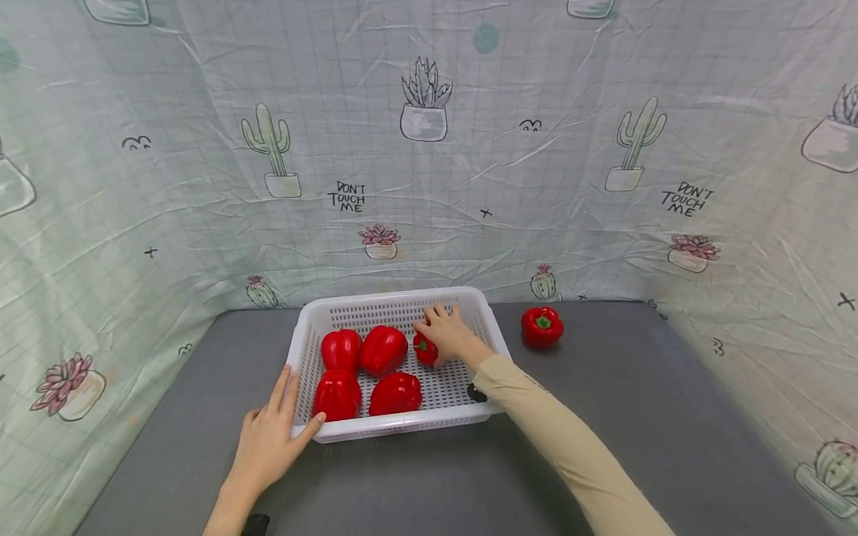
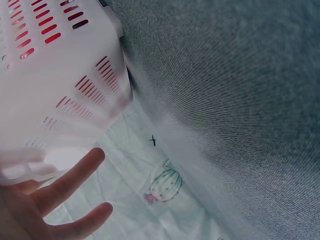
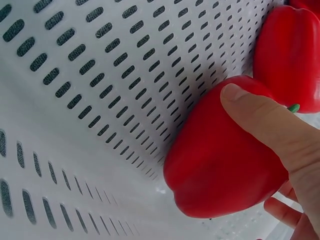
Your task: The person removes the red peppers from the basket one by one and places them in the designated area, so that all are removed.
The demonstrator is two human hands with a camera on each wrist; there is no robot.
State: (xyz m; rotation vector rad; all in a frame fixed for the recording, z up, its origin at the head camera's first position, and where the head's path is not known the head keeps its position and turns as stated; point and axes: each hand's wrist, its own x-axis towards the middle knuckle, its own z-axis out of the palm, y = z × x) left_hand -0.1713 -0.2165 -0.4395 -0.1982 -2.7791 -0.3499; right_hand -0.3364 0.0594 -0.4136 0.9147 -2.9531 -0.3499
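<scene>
1. A pepper (image 3: 225, 155) was clamped between thumb and fingers by the right hand (image 1: 447, 334), inside the basket (image 1: 434, 418); whether its weight was borne by the basket floor could not be told.
2. Its long axis was laid sideways beneath the right hand, with the stem turned left.
3. Four other peppers (image 1: 384, 351) were grouped left of the right hand, between both hands.
4. The basket's near left corner was touched by the left hand (image 1: 268, 439), its fingers held straight and apart.
5. A loose pepper (image 1: 542, 332), stem up, was seen right of the right hand, its nearer hand, on the worktop (image 1: 409, 497).
</scene>
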